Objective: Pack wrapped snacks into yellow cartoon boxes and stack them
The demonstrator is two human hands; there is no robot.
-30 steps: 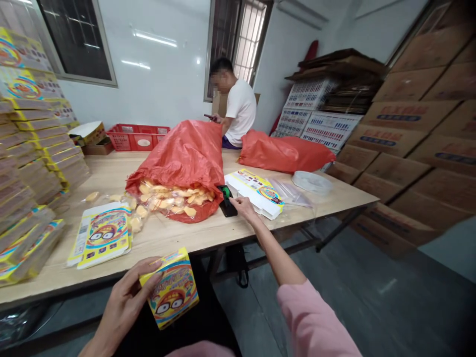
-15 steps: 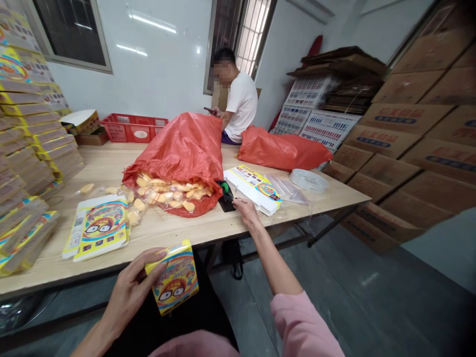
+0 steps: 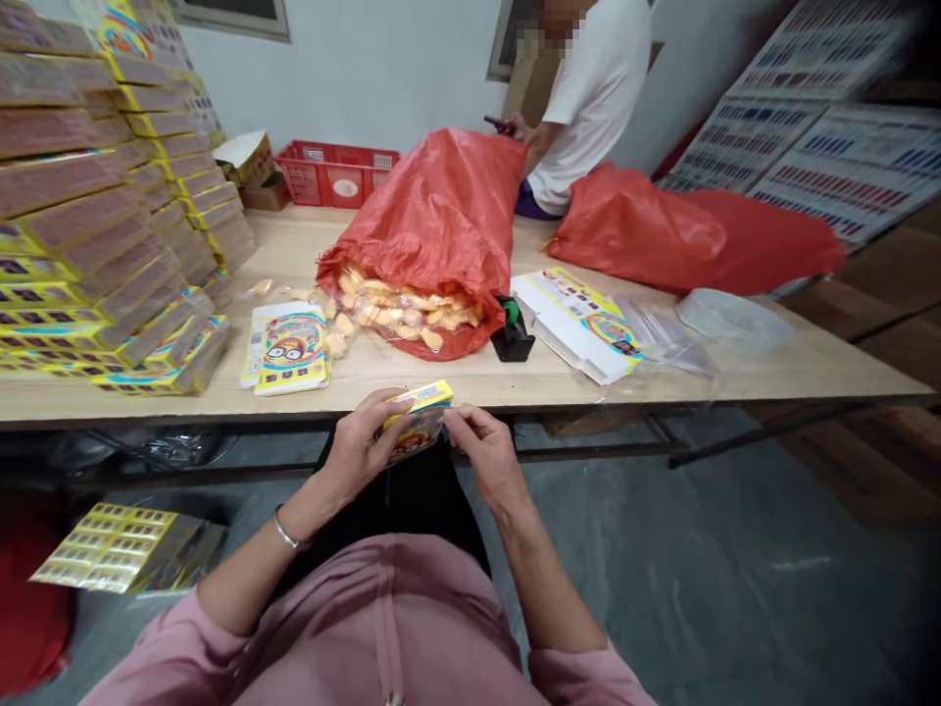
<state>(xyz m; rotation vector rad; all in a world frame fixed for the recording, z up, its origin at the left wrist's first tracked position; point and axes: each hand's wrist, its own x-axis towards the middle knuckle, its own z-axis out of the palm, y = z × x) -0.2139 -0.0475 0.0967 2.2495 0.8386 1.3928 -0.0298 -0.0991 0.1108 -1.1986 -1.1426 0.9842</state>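
My left hand is closed around a small yellow cartoon-printed carton, holding it tilted over my lap by the table's front edge. My right hand is at the carton's right side with thumb and fingers pinched together. Anything between those fingertips is too small to make out. Beyond the hands, a black tape dispenser with a green core stands on the table. Left of it, an open red woven sack spills wrapped yellow spoon-shaped pieces. Flat printed cartons lie to the left.
Tall stacks of filled cartons occupy the table's left end. A red basket stands behind. White flat cartons, clear bags and a round plastic lid lie right, before another red sack. A person sits beyond, holding a phone.
My right hand has moved from the tape dispenser back to the carton's right side. The left hand still holds the carton, now turned more edge-on. The view has tilted down.
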